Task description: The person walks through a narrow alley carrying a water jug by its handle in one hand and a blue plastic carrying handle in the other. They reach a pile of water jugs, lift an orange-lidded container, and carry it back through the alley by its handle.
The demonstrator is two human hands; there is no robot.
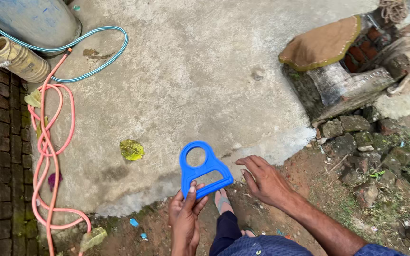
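L hand (184,215) fingers pinch blue handle (204,169) at slab edge (134,199); R hand (264,179) fingers spread, free.

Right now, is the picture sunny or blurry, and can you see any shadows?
In the head view the light is soft and even, not sunny; the blue plastic handle in the left hand looks sharp, the right hand shows only slight softness, shadows are faint, and the concrete slab has no glare.

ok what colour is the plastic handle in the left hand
Bright blue; the handle, held in the left hand, shows best in the head view.
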